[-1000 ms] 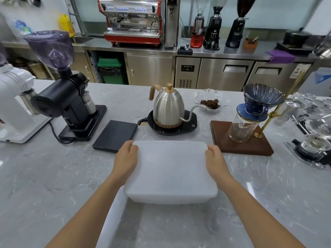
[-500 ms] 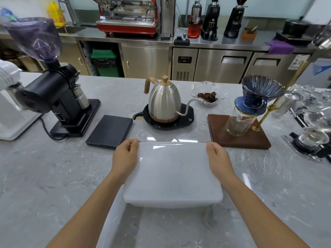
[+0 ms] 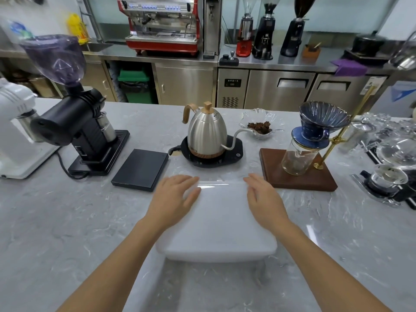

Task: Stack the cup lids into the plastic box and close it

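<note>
resting on frosted plastic box (image 3: 216, 228)

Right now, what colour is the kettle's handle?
Light wood-brown, on the silver kettle; the head view shows it.

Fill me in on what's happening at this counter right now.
A person is closing a translucent plastic box on the marble counter. Both hands lie flat on its lid, the left hand and the right hand pressing near the far corners. The lid appears to sit on the box; whether it has fully snapped shut cannot be told. No cup lids can be seen through the cloudy plastic. A kettle stands just behind the box.
</note>
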`<control>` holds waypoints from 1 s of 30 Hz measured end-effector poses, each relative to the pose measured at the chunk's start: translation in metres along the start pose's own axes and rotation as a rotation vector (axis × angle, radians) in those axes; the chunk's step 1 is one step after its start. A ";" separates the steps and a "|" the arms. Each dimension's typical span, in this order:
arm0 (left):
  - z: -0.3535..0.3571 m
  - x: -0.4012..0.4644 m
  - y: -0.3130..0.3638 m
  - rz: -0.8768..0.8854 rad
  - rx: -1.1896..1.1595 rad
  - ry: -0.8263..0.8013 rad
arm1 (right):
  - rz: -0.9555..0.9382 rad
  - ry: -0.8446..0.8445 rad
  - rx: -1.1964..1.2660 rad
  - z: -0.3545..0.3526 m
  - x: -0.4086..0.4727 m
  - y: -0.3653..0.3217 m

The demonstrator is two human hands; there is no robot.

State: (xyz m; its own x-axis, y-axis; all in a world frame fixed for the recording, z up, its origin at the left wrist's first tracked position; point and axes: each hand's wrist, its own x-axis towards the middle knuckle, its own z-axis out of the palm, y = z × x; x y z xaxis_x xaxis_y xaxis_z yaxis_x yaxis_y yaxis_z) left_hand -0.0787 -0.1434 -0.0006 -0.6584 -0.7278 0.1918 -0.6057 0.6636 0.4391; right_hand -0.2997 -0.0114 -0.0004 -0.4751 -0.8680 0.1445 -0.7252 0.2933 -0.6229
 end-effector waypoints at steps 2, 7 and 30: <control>-0.003 0.001 0.002 0.019 0.038 -0.082 | -0.069 -0.061 -0.061 -0.001 0.001 -0.001; -0.005 0.006 0.004 -0.015 0.093 -0.155 | -0.070 -0.093 -0.103 -0.003 0.005 -0.004; 0.000 -0.039 0.010 -0.267 -0.221 0.045 | 0.191 0.031 0.355 -0.008 -0.049 0.001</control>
State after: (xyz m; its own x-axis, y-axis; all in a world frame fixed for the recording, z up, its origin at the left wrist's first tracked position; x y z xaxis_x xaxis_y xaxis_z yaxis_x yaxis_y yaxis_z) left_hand -0.0592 -0.1079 -0.0035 -0.4660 -0.8810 0.0811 -0.6394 0.3988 0.6574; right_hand -0.2816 0.0343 -0.0022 -0.6031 -0.7974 0.0201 -0.4082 0.2869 -0.8666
